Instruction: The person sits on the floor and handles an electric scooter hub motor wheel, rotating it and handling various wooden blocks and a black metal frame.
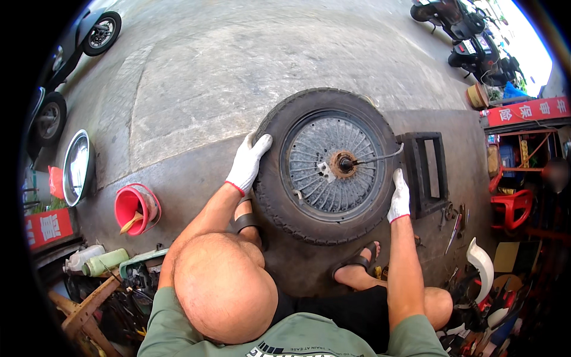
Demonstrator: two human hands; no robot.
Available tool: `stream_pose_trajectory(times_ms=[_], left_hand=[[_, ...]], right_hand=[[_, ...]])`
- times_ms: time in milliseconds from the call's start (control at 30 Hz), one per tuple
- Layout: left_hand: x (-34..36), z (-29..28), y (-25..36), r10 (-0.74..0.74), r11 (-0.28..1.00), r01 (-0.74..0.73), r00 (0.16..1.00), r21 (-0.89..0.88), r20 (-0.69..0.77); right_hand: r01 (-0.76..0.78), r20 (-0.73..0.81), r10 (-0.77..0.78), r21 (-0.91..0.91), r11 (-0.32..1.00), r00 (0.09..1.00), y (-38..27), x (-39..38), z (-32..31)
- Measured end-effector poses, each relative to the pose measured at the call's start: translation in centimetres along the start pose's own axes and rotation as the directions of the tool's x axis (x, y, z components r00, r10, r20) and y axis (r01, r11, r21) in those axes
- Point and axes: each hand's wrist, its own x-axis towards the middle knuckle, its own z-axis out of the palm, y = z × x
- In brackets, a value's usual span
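Note:
A scooter wheel with a black tyre (pixel 275 172) is in front of me, its spoked grey hub (pixel 315 190) facing up. From the axle (pixel 345 163) at its centre, a grey cable (pixel 380 157) runs out over the right rim. My left hand (pixel 248 160), in a white glove with a red cuff, grips the tyre's left edge, thumb on the sidewall. On the right edge my right hand (pixel 399 197), gloved alike, holds the tyre with its fingers against the side. How far the fingers reach underneath is hidden.
A black rectangular frame (pixel 441 166) stands right of the wheel. Hand tools (pixel 455 229) lie on the floor beyond my right arm. At left are a red bucket (pixel 151 208) and a metal basin (pixel 89 163). Parked scooters (pixel 485 56) stand at the far right, more at left.

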Motion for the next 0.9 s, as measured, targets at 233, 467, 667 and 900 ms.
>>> stream_pose_trajectory(times_ms=[233, 467, 667, 900], left_hand=[[-1.3, 0.2, 3.0, 0.033, 0.999, -0.030, 0.995, -0.035, 0.092], [-2.4, 2.0, 15.8, 0.369, 0.898, -0.403, 0.909, 0.180, 0.192], [-5.3, 1.2, 17.1, 0.301, 0.901, -0.354, 0.926, 0.250, 0.227], [1.1, -1.9, -0.2, 0.062, 0.942, -0.077, 0.996, 0.328, 0.058]], right_hand=[[0.115, -0.036, -0.119, -0.095, 0.989, 0.992, -6.2, -1.6, -1.6], [0.170, 0.014, -0.172, 0.091, 0.981, 0.985, -24.6, -6.0, -1.3], [0.155, -0.030, -0.153, 0.083, 0.984, 0.988, -23.1, -8.8, -1.7], [-0.069, 0.121, 0.060, 0.074, 0.995, 0.991, -2.6, -2.6, 1.6]])
